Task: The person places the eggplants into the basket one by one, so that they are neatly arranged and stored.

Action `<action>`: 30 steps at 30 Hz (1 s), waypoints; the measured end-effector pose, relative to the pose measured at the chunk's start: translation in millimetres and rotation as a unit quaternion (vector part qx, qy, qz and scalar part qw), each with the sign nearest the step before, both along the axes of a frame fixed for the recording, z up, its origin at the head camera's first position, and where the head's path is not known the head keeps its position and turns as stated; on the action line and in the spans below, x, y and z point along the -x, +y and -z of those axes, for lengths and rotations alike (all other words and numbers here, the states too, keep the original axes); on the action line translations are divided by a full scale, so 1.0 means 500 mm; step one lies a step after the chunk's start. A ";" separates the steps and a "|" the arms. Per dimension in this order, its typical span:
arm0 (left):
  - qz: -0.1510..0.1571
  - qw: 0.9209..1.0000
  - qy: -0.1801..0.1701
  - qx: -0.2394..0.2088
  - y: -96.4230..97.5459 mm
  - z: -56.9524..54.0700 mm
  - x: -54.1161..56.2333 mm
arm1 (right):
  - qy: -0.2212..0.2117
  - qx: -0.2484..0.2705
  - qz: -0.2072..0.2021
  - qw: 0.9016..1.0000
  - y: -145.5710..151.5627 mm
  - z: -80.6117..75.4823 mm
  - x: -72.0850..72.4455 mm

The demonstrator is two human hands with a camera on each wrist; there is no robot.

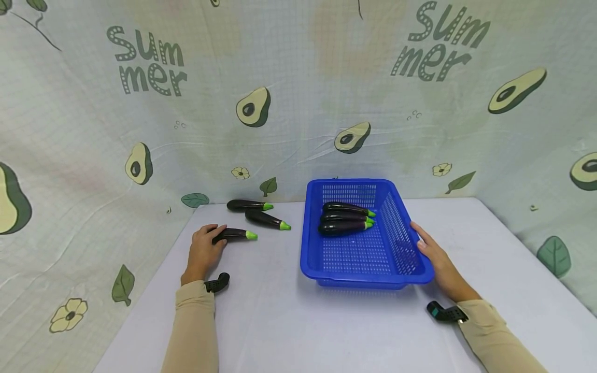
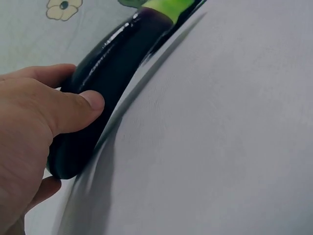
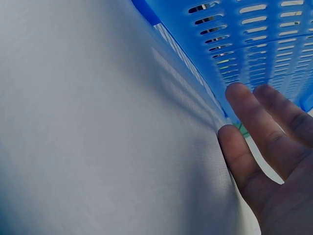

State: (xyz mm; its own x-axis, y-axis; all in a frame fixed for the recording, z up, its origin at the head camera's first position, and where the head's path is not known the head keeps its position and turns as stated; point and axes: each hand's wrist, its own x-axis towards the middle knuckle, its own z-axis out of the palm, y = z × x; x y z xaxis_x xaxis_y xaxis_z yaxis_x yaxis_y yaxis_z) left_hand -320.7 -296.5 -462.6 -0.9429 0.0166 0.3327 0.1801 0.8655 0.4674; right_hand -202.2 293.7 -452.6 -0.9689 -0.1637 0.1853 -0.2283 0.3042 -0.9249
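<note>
In the head view my left hand (image 1: 206,251) is at the table's left side, holding a dark purple eggplant (image 1: 231,235) by its blunt end. Thumb and fingers lie on either side of that eggplant (image 2: 105,73) in the left wrist view; its green stem end points away from the hand. Two more eggplants, one at the back (image 1: 244,205) and one in front of it (image 1: 263,218), lie just beyond. A blue plastic basket (image 1: 356,277) stands right of centre with three eggplants (image 1: 345,218) inside. My right hand (image 1: 438,261) touches the basket's right side, its fingers (image 3: 254,117) fairly straight.
A white-covered table (image 1: 270,311) bears everything. Behind it hangs a pale cloth (image 1: 298,67) printed with avocados, leaves and lettering. Each wrist wears a black device, one on the left (image 1: 218,283) and one on the right (image 1: 446,312).
</note>
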 end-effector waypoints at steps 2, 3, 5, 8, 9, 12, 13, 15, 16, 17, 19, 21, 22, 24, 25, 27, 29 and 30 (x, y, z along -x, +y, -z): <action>0.008 1.000 0.003 -0.010 0.002 -0.002 0.000 | 0.000 0.000 0.000 1.000 0.000 -0.001 0.000; 0.014 1.000 0.004 -0.014 0.002 -0.003 0.000 | -0.001 -0.001 0.001 1.000 -0.001 -0.001 0.000; 0.024 0.999 0.003 -0.025 0.003 -0.006 0.000 | -0.002 -0.001 0.002 1.000 -0.002 -0.001 0.000; 0.034 0.999 -0.006 -0.037 0.006 -0.013 -0.002 | -0.004 -0.002 0.004 1.000 -0.003 0.000 0.001; 0.035 0.998 -0.010 -0.041 0.008 -0.015 -0.003 | -0.003 -0.003 0.004 1.000 -0.002 0.001 0.001; 0.033 0.998 -0.024 -0.047 0.016 -0.023 -0.004 | 0.000 -0.004 0.005 1.000 -0.001 0.001 0.001; 0.032 0.998 -0.027 -0.047 0.019 -0.025 -0.003 | 0.000 -0.003 0.005 1.000 -0.001 0.001 0.001; 0.028 0.998 -0.033 -0.050 0.025 -0.029 -0.001 | 0.001 -0.002 0.004 1.000 0.000 0.001 0.001; 0.027 0.998 -0.035 -0.049 0.027 -0.031 0.000 | 0.001 -0.002 0.004 1.000 0.000 0.000 0.001; 0.027 0.998 -0.037 -0.050 0.029 -0.032 0.001 | 0.000 -0.002 0.004 1.000 0.000 -0.001 0.001; 0.030 0.997 -0.039 -0.055 0.032 -0.035 0.002 | 0.000 -0.001 0.004 1.000 0.000 -0.001 0.001; 0.036 0.997 -0.039 -0.060 0.034 -0.038 0.002 | 0.000 -0.002 0.005 1.000 0.000 -0.001 0.001; 0.040 0.997 -0.037 -0.061 0.035 -0.039 0.001 | 0.000 -0.001 0.004 1.000 0.000 -0.001 0.001; 0.049 0.996 -0.030 -0.070 0.037 -0.040 0.002 | -0.001 0.001 0.006 1.000 0.001 0.000 0.001; 0.055 0.995 -0.026 -0.073 0.038 -0.040 0.003 | -0.002 0.001 0.006 1.000 0.001 0.000 0.000; 0.062 0.995 -0.020 -0.080 0.040 -0.040 0.004 | -0.002 0.003 0.005 1.000 0.001 0.000 0.000; 0.067 0.994 -0.012 -0.085 0.043 -0.039 0.006 | -0.002 0.003 0.004 1.000 0.001 0.001 -0.001; 0.070 0.994 -0.008 -0.087 0.045 -0.041 0.007 | -0.002 0.003 0.003 1.000 0.001 0.000 -0.001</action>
